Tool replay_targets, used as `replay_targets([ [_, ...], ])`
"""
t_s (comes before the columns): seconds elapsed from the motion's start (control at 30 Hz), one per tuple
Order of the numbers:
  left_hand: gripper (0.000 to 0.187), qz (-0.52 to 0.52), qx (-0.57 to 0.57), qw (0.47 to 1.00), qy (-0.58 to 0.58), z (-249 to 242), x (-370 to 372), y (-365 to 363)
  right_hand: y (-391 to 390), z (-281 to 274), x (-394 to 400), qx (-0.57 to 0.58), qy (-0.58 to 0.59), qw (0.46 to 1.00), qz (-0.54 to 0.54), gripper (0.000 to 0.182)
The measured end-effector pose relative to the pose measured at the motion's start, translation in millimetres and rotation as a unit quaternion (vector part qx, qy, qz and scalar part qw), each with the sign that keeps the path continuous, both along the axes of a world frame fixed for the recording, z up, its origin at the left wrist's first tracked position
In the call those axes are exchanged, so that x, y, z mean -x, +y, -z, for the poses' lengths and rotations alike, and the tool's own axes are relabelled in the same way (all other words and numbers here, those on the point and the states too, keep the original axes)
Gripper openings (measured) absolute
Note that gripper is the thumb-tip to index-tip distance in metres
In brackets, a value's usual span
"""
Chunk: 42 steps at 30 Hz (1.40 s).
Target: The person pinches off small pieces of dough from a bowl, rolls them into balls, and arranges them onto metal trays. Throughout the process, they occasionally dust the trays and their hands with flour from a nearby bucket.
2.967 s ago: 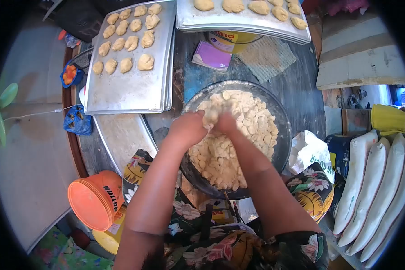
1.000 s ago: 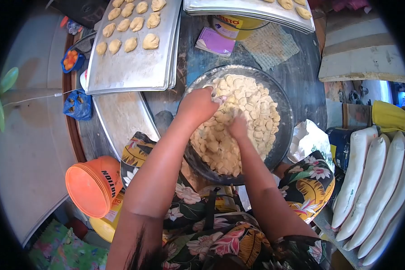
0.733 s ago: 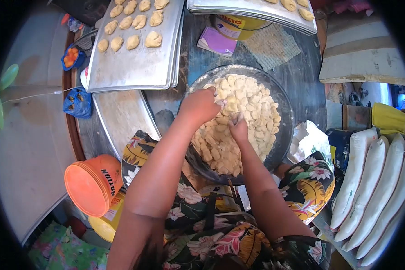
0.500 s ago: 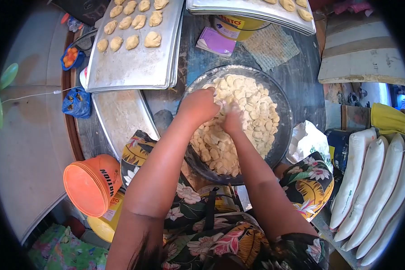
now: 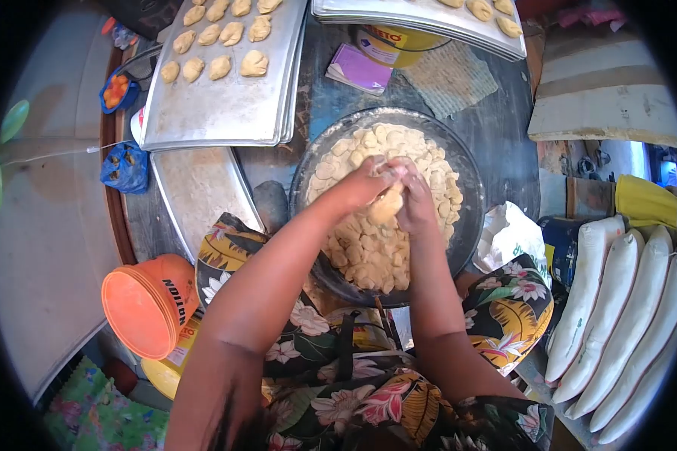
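My left hand [image 5: 362, 188] and my right hand [image 5: 417, 201] are together above a wide dark basin [image 5: 474, 218]. Between them is a lump of dough [image 5: 386, 207], with the fingers of both hands curled round its upper part. The fingertips are pressed close and partly hide one another. Below, many small floury dough pieces [image 5: 368, 263] fill the basin. At the upper left, a stack of metal trays [image 5: 210, 113] carries shaped dough lumps [image 5: 253, 63] in rows.
Another tray stack [image 5: 429, 21] with dough lumps stands at the back, above a yellow bucket [image 5: 399, 49]. A purple booklet [image 5: 361, 68] lies beside a woven mat [image 5: 455, 75]. An orange bucket [image 5: 139, 312] is at left; long white filled bags [image 5: 617, 301] lie at right.
Both hands have come up from among the dough pieces and now meet round a lump of dough. The view has shifted slightly; the trays and basin stay in place.
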State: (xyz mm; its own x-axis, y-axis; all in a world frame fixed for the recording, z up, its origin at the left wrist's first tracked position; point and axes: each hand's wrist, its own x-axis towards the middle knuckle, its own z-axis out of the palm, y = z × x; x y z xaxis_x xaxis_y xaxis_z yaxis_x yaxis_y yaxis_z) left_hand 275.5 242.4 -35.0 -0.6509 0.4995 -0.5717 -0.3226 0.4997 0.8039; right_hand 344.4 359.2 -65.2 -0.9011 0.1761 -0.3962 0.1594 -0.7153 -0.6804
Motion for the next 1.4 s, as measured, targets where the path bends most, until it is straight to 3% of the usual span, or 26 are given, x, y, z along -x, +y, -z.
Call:
replay_targets([
  [0.03, 0.073, -0.016, -0.102, 0.982, -0.157, -8.3, -1.4, 2.8, -7.6, 8.1, 7.0, -0.137, 0.018, 0.989, 0.051, 0.011],
  [0.07, 0.073, -0.012, -0.101, 0.982, -0.16, -3.3, -3.2, 2.7, -5.5, 11.1, 8.6, -0.137, 0.016, 0.989, 0.055, 0.011],
  [0.13, 0.067, 0.034, -0.15, 0.962, -0.224, 2.4, -3.9, 0.9, -1.7, -0.6, 17.7, -0.355, -0.07, 0.924, 0.126, 0.011],
  [0.17, 0.044, -0.036, -0.111, 0.986, -0.12, 2.1, -14.5, 2.8, 6.5, 13.2, 21.9, -0.309, -0.114, 0.934, 0.137, 0.012],
  [0.3, 0.026, -0.068, -0.14, 0.979, -0.131, -3.8, -3.1, -1.1, 28.3, 33.0, 12.4, -0.147, -0.096, 0.984, -0.006, 0.022],
  [0.33, 0.026, -0.067, -0.139, 0.979, -0.133, -6.1, -2.6, -2.2, 27.0, 34.5, 8.4, -0.147, -0.098, 0.984, -0.006, 0.022],
  [0.4, 0.021, -0.124, -0.085, 0.979, -0.138, -15.4, 1.8, -3.7, 23.6, 41.2, 3.1, -0.273, -0.084, 0.944, -0.166, 0.031],
  [0.47, 0.018, -0.198, -0.158, 0.958, -0.137, 0.9, 1.7, -1.0, 9.4, 71.3, -9.0, -0.327, -0.097, 0.918, -0.204, 0.038],
  [0.53, 0.015, -0.163, -0.125, 0.972, -0.113, -3.6, 6.4, -3.9, -5.5, 132.9, -35.2, -0.69, -0.114, 0.661, -0.272, 0.042],
  [0.57, 0.015, -0.163, -0.125, 0.972, -0.113, -4.0, 8.3, -3.1, -10.4, 148.4, -51.9, -0.69, -0.114, 0.661, -0.272, 0.042],
  [0.6, 0.014, -0.175, -0.116, 0.968, -0.139, -4.3, 10.2, -1.7, -15.3, 160.3, -70.3, -0.779, -0.049, 0.575, -0.245, 0.045],
  [0.67, 0.013, -0.188, -0.107, 0.963, -0.164, -2.6, 14.1, -3.4, -11.9, 166.3, -73.5, -0.852, 0.019, 0.478, -0.211, 0.047],
  [0.73, 0.012, -0.126, -0.148, 0.974, -0.113, 2.3, 14.6, -7.9, 10.3, 169.8, -64.3, -0.681, -0.107, 0.656, -0.308, 0.047],
  [0.77, 0.012, -0.128, -0.148, 0.974, -0.114, 3.4, 14.4, -9.8, 19.4, 180.9, -66.7, -0.631, -0.097, 0.74, -0.212, 0.035],
  [0.8, 0.013, -0.107, -0.134, 0.979, -0.107, 2.9, 14.5, -11.4, 21.9, 172.5, -62.6, -0.631, -0.098, 0.739, -0.214, 0.035],
  [0.87, 0.015, -0.085, -0.122, 0.984, -0.1, -2.3, 14.7, -11.2, 26.4, 125.2, -46.5, -0.306, -0.134, 0.941, -0.057, 0.025],
  [0.9, 0.018, -0.079, -0.085, 0.986, -0.12, -7.7, 14.2, -10.4, 26.6, 101.5, -38.4, -0.208, -0.159, 0.965, -0.019, 0.023],
  [0.93, 0.021, -0.074, -0.048, 0.986, -0.139, -11.3, 14.0, -9.3, 29.8, 87.4, -33.9, -0.21, -0.157, 0.965, -0.018, 0.023],
  [1.03, 0.03, -0.12, -0.002, 0.984, -0.132, -5.8, 2.3, 1.9, 37.4, 62.1, -26.0, 0.037, -0.049, 0.988, -0.141, 0.039],
  [1.07, 0.03, -0.121, -0.002, 0.984, -0.133, -4.5, -2.6, 2.9, 32.6, 56.9, -25.3, 0.037, -0.049, 0.988, -0.142, 0.039],
  [1.1, 0.033, -0.094, -0.025, 0.991, -0.095, -5.8, -7.9, 3.0, 13.5, 22.0, -15.8, -0.125, -0.024, 0.981, -0.147, 0.042],
  [1.17, 0.036, -0.067, -0.047, 0.995, -0.06, -7.0, -10.8, 0.9, -7.2, -23.6, -5.9, -0.283, 0.001, 0.948, -0.149, 0.046],
  [1.27, 0.031, -0.211, -0.174, 0.954, -0.123, -8.3, 4.9, -7.1, -6.9, -38.5, -2.9, -0.247, 0.015, 0.967, -0.069, 0.05],
  [1.3, 0.027, -0.267, -0.176, 0.938, -0.135, -8.3, 11.4, -8.9, 7.1, -27.2, -5.1, -0.163, 0.011, 0.986, -0.045, 0.05],
  [1.33, 0.027, -0.267, -0.177, 0.938, -0.134, -7.6, 13.9, -11.7, 13.5, -23.9, -5.4, -0.077, 0.006, 0.997, -0.019, 0.049],
  [1.4, 0.028, -0.235, -0.234, 0.925, -0.185, -5.8, 15.5, -15.5, 17.4, -13.0, -8.8, -0.092, -0.021, 0.996, 0.01, 0.039],
])
